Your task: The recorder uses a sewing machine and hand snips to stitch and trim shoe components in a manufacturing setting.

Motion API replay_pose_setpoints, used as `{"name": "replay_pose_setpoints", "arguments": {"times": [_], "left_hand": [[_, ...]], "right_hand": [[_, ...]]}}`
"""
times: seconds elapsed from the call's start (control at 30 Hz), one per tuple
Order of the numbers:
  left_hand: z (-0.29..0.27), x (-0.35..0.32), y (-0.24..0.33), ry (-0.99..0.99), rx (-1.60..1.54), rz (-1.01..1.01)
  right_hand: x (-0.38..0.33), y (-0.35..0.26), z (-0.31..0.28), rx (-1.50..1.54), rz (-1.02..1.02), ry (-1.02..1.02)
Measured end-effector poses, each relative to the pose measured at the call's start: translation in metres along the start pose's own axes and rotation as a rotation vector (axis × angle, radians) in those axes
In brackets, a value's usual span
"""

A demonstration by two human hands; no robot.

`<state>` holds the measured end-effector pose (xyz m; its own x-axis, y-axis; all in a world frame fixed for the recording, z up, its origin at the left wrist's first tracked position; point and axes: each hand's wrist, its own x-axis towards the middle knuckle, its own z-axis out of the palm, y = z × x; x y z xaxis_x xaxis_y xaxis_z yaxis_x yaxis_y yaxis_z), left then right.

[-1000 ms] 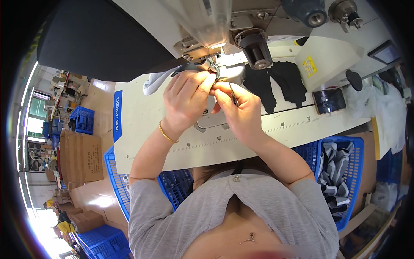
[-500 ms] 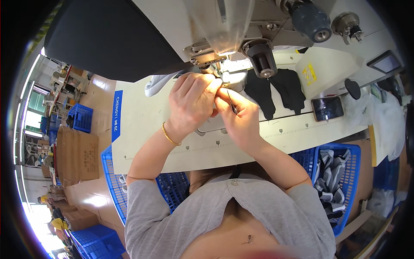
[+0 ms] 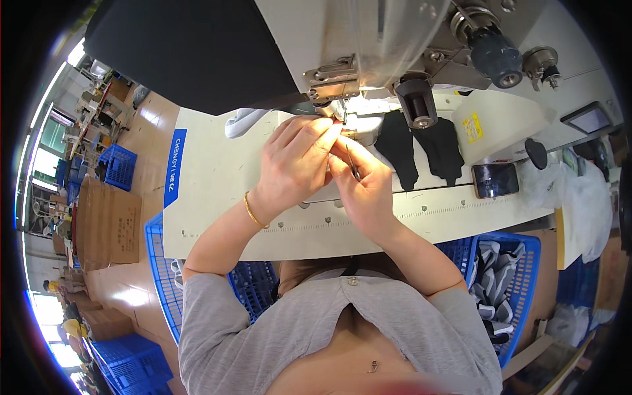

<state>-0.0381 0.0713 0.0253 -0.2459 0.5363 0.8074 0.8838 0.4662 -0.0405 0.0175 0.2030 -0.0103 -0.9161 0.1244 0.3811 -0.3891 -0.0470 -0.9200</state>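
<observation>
Both hands meet close under the lit needle area (image 3: 343,117) of a sewing machine. My left hand (image 3: 295,157) is closed, its fingertips pinched together; whatever lies in them is hidden. My right hand (image 3: 366,191) is also closed, thumb and index finger pressed together beside the left fingertips. Held in it is a slim metal tool (image 3: 353,163), perhaps tweezers or thread snips. To the right of the hands, two black fabric pieces (image 3: 397,155) lie on the machine bed. A pale grey fabric piece (image 3: 245,123) sits left of the needle, partly behind my left hand.
A dark panel (image 3: 191,52) and the machine head overhang the hands. At right a phone (image 3: 496,181) rests on the cream table (image 3: 224,191). Below the table edge stand blue baskets, the right basket (image 3: 530,283) holding grey, white and black pieces. Cardboard boxes (image 3: 108,224) stand at left.
The view has shifted slightly, so the machine appears farther right. Both hands stay together at the needle with nearly the same grip.
</observation>
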Motion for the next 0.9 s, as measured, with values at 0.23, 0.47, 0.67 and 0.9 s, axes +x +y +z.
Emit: {"name": "replay_pose_setpoints", "arguments": {"times": [0.23,0.47,0.67,0.9], "left_hand": [[0.001,-0.002,-0.003,-0.006,-0.028,-0.008],[0.003,-0.003,-0.008,0.014,0.019,0.022],[0.010,-0.020,-0.015,0.072,0.091,-0.029],[0.021,-0.021,-0.008,0.089,0.161,-0.223]], "right_hand": [[-0.001,0.002,0.002,0.041,-0.012,0.003],[-0.002,0.001,0.003,0.111,0.042,0.003],[-0.009,0.013,0.002,0.025,0.005,-0.020],[-0.018,0.011,-0.007,0.034,0.203,-0.090]]}}
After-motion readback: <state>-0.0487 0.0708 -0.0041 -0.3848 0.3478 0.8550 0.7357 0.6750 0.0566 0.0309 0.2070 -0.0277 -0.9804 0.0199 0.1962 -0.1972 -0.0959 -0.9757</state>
